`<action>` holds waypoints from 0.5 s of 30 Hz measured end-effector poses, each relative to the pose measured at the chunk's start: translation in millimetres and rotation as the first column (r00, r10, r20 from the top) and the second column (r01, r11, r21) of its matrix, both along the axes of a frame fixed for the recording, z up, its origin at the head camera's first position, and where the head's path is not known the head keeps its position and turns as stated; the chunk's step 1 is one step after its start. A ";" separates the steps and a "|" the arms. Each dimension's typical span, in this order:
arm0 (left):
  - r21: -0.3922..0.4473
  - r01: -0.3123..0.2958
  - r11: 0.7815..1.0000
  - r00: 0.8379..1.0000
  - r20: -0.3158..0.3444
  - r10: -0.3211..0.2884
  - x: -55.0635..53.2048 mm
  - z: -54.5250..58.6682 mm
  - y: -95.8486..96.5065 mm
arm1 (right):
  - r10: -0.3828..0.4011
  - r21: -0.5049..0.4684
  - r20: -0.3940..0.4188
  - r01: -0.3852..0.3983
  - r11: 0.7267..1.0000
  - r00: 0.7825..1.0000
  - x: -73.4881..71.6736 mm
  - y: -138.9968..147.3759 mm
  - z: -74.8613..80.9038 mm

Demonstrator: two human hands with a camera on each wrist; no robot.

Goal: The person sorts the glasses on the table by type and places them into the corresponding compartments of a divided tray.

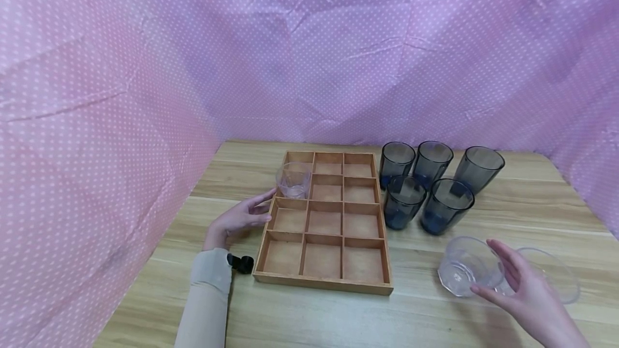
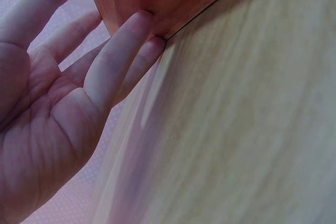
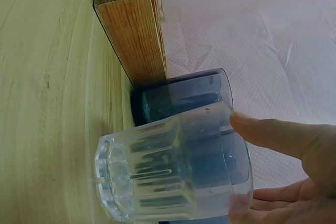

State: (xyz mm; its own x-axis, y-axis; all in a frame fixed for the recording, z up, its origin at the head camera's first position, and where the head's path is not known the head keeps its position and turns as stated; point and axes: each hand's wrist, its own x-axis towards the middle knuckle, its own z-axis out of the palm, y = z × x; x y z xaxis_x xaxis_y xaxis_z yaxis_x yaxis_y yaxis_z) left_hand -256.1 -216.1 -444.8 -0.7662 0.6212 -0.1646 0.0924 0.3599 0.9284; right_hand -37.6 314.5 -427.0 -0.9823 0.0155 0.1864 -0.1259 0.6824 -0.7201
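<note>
A clear glass (image 1: 459, 270) sits toward the right edge of a wooden table (image 1: 416, 318), pinched at its rim between the thumb and fingers of a person's right hand (image 1: 527, 290); whether its base touches the table cannot be told. A firm, even pinch should keep it level and clear of the second clear glass (image 1: 566, 283), partly behind the hand. The left hand (image 1: 242, 216), fingers spread, touches the left side of a compartmented tray (image 1: 324, 283), where a third clear glass (image 1: 293, 180) occupies the left column, second row from the far edge. Five dark glasses (image 1: 404, 205) cluster along the tray's right edge. The right-wrist view reveals the pinched glass's fluted wall; the left-wrist view, fingertips against the tray's side; only the head view shows compartments.
</note>
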 end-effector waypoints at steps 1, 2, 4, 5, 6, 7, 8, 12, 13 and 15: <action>0.003 0.001 1.000 1.000 0.003 -0.001 0.2 0.3 0.2 | 0.002 -0.002 -0.011 -0.002 1.000 1.000 -0.3 -0.4 -1.2; 0.005 0.001 1.000 1.000 0.006 -0.001 0.3 0.7 0.5 | 0.003 -0.002 -0.023 -0.003 1.000 1.000 -0.9 -0.8 -2.1; 0.007 0.003 1.000 1.000 0.003 -0.003 0.6 1.0 0.6 | 0.001 -0.001 -0.032 -0.001 1.000 0.999 -1.7 -1.8 -4.1; 0.007 0.003 1.000 1.000 0.000 -0.003 0.7 1.0 0.6 | 0.000 -0.001 -0.031 0.000 1.000 1.000 -2.0 -2.4 -4.8; 0.006 0.003 1.000 1.000 -0.003 -0.003 0.6 0.5 0.5 | -0.001 0.006 -0.031 0.001 1.000 1.000 -2.3 -3.1 -5.1; 0.004 0.002 1.000 1.000 -0.006 -0.002 0.6 0.3 0.4 | -0.004 0.015 -0.029 0.004 1.000 1.000 -2.8 -3.7 -5.3; 0.002 0.000 1.000 1.000 -0.009 0.000 0.5 0.0 0.3 | -0.008 0.026 -0.030 0.009 1.000 1.000 -3.5 -4.1 -5.7; -0.005 -0.011 1.000 1.000 -0.003 0.011 0.6 -1.3 0.9 | -0.032 0.056 0.018 0.031 0.998 0.999 -3.5 -5.2 -7.9; -0.006 -0.013 1.000 1.000 -0.002 0.013 0.9 -1.2 1.1 | -0.038 0.057 0.033 0.036 0.998 0.999 -3.6 -5.2 -9.1; -0.006 -0.016 1.000 1.000 0.000 0.016 1.3 -1.2 1.0 | -0.055 0.067 0.067 0.051 0.996 0.996 -3.7 -5.1 -10.5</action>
State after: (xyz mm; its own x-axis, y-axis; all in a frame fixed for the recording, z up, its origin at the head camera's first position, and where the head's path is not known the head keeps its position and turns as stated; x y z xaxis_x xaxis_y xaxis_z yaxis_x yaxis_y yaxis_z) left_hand -254.8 -215.1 -446.0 -0.7763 0.6076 -0.1678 0.0869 0.3668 0.9262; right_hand -41.4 309.5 -437.5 -0.9910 0.0578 0.1211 -0.0404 0.7323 -0.6797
